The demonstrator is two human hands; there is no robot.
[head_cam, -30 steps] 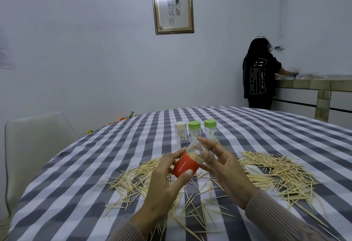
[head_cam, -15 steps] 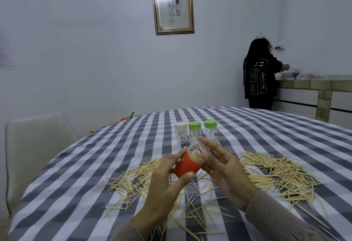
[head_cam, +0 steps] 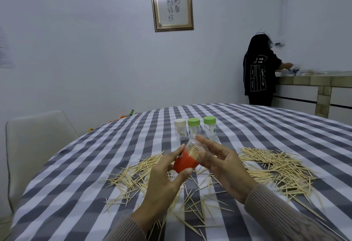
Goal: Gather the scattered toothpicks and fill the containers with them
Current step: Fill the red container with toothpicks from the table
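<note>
My left hand [head_cam: 163,181] grips the red base of a small toothpick container [head_cam: 185,162], held tilted above the table. Its clear top part [head_cam: 194,148] shows toothpicks inside, and my right hand [head_cam: 222,161] holds that clear part with its fingers round it. Loose toothpicks lie scattered under my hands [head_cam: 133,176] and in a thicker heap [head_cam: 276,166] to the right. Behind my hands stand three more containers: one white-capped [head_cam: 180,129] and two green-capped [head_cam: 194,128] [head_cam: 209,126].
The round table wears a grey-and-white checked cloth [head_cam: 76,174]. A pale chair [head_cam: 36,141] stands at its left edge. A person in black [head_cam: 259,73] works at a counter [head_cam: 314,84] at the back right. A framed picture [head_cam: 171,6] hangs on the wall.
The container has tilted a little and sunk slightly between my hands; my right fingers have slid further round its clear top. The person at the counter has moved an arm.
</note>
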